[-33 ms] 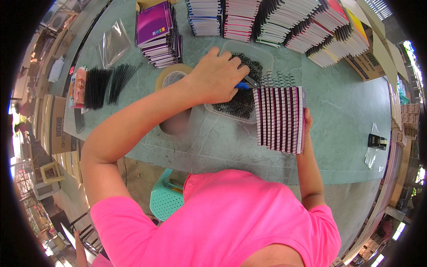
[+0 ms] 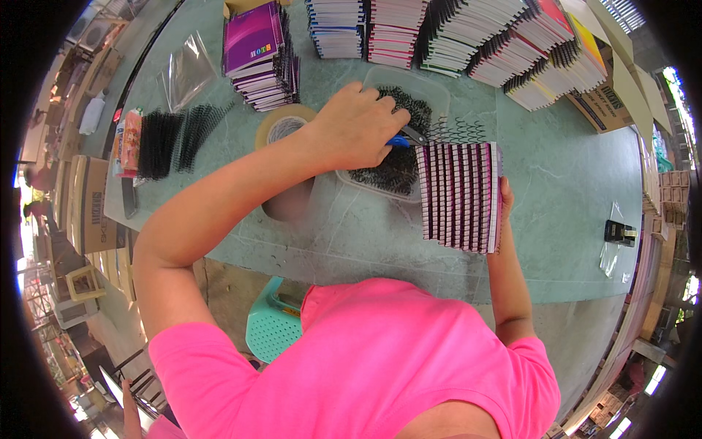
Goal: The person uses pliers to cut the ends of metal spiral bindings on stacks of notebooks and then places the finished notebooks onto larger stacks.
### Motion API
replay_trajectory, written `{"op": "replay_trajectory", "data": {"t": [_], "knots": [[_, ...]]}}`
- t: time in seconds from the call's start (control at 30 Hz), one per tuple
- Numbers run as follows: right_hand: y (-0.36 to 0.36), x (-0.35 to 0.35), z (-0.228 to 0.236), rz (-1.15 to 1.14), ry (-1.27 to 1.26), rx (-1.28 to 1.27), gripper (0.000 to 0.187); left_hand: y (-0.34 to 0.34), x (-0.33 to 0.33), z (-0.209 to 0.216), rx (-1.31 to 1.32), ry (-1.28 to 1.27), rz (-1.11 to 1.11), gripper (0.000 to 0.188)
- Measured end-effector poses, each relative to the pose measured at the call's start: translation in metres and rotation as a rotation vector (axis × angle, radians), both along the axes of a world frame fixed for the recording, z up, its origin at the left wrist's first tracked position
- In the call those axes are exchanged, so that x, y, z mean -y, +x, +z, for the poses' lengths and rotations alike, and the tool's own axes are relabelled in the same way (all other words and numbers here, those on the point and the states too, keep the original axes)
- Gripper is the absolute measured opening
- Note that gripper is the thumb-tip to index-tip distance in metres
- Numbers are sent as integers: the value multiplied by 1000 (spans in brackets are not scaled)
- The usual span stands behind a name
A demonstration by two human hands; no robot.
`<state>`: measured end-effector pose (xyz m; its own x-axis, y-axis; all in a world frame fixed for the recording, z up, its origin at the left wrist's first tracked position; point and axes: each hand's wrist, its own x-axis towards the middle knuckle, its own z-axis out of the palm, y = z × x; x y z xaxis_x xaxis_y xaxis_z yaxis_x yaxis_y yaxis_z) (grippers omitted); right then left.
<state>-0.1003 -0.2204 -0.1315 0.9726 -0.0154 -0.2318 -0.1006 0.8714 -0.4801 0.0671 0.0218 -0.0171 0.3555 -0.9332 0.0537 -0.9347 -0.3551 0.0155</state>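
Note:
My left hand is closed around a pair of blue-handled cutting pliers. Their metal jaws meet the upper left corner of a stack of spiral-bound notebooks, where black coil ends stick out past the bindings. On the stack's right side, my right hand grips it, thumb showing and most fingers hidden behind. Below the pliers lies a clear plastic tub holding many short black coil pieces, partly covered by my left hand.
Beside my left forearm lies a roll of tape. Further left are black binding coils and a clear plastic sheet. Purple notebooks and several other notebook stacks line the far side, near a cardboard box. A tape dispenser sits right.
The raised fingers of my left hand have drawn in slightly on the pliers' handles. The notebook stack and my right hand stay in place.

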Motion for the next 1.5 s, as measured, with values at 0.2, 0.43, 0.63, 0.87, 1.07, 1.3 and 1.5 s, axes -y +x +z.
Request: {"op": "replay_trajectory", "data": {"t": [0.2, 0.43, 0.63, 0.87, 1.07, 1.3, 1.5], "knots": [[1, -2, 6, 36, 12, -6, 54, -3, -2, 3, -34, 68, 67, 34], [1, -1, 4, 8, -23, -8, 55, -3, -1, 14, 129, 64, 20, 39], [0, -2, 5, 12, -27, -27, 54, -1, 5, 11, -101, 201, 89, 38], [2, 0, 5, 11, -53, -27, 54, 0, -4, 3, 81, -85, 26, 39], [1, 2, 2, 4, -42, -55, 54, -4, 3, 6, 150, -67, -3, 38], [1, 0, 3, 2, -109, -91, 55, -3, 6, 8, -69, 160, 92, 33], [4, -1, 8, -18, -102, -113, 55, -4, -3, 10, 84, -130, 34, 37]]}}
